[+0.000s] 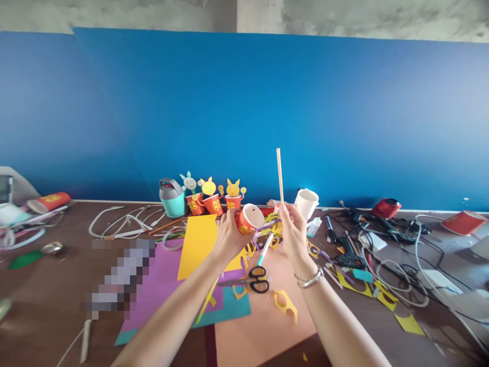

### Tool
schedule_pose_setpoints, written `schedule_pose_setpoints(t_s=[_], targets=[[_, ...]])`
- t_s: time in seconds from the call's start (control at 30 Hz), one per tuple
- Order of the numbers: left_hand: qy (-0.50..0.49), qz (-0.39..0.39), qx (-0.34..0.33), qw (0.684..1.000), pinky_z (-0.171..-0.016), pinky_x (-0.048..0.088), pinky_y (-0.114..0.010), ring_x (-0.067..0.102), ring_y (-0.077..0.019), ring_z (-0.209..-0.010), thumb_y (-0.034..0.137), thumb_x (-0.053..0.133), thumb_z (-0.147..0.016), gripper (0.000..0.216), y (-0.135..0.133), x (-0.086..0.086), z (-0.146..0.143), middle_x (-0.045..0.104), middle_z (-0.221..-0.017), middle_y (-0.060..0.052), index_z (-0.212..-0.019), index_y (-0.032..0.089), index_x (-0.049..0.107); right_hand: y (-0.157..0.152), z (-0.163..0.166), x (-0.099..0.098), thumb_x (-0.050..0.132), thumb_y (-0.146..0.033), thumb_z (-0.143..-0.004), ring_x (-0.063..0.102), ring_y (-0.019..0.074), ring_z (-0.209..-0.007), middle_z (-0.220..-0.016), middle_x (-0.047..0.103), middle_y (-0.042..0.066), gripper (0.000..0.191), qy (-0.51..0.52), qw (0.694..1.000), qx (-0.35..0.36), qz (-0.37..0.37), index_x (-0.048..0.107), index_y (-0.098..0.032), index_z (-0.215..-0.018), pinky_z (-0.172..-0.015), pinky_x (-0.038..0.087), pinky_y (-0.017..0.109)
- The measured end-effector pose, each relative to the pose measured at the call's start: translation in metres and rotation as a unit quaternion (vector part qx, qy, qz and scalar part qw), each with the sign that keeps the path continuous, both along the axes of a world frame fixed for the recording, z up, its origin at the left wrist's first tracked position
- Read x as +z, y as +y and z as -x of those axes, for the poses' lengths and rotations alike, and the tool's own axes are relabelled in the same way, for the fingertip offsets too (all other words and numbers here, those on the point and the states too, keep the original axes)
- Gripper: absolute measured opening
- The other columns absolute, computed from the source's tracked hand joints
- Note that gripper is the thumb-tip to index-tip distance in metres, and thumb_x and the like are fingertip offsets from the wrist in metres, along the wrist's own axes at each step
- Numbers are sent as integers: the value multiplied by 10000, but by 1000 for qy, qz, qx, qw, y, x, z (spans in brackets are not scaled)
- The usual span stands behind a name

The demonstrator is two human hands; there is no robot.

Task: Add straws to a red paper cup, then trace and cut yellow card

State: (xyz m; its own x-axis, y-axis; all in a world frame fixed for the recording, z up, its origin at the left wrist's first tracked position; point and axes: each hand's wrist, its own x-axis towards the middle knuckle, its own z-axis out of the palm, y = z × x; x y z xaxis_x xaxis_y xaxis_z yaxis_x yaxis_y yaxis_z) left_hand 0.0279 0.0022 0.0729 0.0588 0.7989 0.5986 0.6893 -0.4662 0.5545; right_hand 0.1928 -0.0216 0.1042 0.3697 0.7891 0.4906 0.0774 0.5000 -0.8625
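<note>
My left hand (228, 235) is closed round a small red paper cup (249, 218), held on its side with its white inside facing right. My right hand (292, 232) pinches a thin wooden stick (280, 176) that points straight up, just right of the cup. Both hands hover above a brown table (49, 295) strewn with coloured paper. Black-handled scissors (256, 279) and a teal pen (265, 248) lie on the sheets below my hands.
Three red cups with paper animal heads (213, 196) stand at the back by a teal kettle-like container (170, 198). A white cup (306, 202) is right of them. Cables and a glue gun (346, 250) crowd the right side. A blue wall rises behind.
</note>
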Motion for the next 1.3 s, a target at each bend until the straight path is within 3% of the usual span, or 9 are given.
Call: schedule_pose_setpoints(t_s=[0.1,0.2,0.43,0.7,0.9,1.3], targets=[[2,15,-19,1000,-866,474,-414,587,-284,-1019,249,764,-578,650,0,2,-2,612,-1091,-71,-1150,233,457,-3,0,2,534,-434,-891,562,150,-729,-866,631,41,250,-13,998,-52,-24,618,-198,-889,-618,435,262],[-5,49,-30,998,-823,491,-391,610,-278,-973,271,770,-576,613,0,3,-3,628,-1041,-69,-1118,220,489,-5,1,2,530,-379,-898,581,166,-752,-867,643,47,200,-94,990,-94,-56,607,-196,-877,-657,445,285],[-13,71,-24,997,-777,495,-389,624,-279,-925,367,777,-587,579,-2,6,-2,641,-982,-64,-1070,208,501,-10,3,5,485,-298,-917,624,223,-877,-846,683,51,205,-259,961,-85,-46,642,-209,-822,-803,436,357],[-25,78,-54,995,-731,509,-352,648,-259,-892,353,753,-624,601,-6,9,-2,659,-1004,-61,-1141,226,472,-8,4,0,457,-264,-936,624,213,-873,-886,693,53,203,-295,952,-44,-70,651,-213,-901,-796,453,353],[-4,79,-32,996,-742,517,-368,655,-273,-899,297,714,-630,568,-7,8,-5,670,-987,-60,-1136,227,465,-9,5,1,446,-246,-946,626,205,-845,-876,703,46,212,-347,929,-53,-117,654,-218,-912,-769,454,348],[11,90,-39,995,-749,511,-374,654,-278,-889,298,696,-638,536,-10,11,-7,683,-985,-67,-1111,212,460,-6,1,-2,443,-223,-932,625,207,-823,-864,703,45,213,-371,919,-28,-131,655,-220,-906,-779,432,361]])
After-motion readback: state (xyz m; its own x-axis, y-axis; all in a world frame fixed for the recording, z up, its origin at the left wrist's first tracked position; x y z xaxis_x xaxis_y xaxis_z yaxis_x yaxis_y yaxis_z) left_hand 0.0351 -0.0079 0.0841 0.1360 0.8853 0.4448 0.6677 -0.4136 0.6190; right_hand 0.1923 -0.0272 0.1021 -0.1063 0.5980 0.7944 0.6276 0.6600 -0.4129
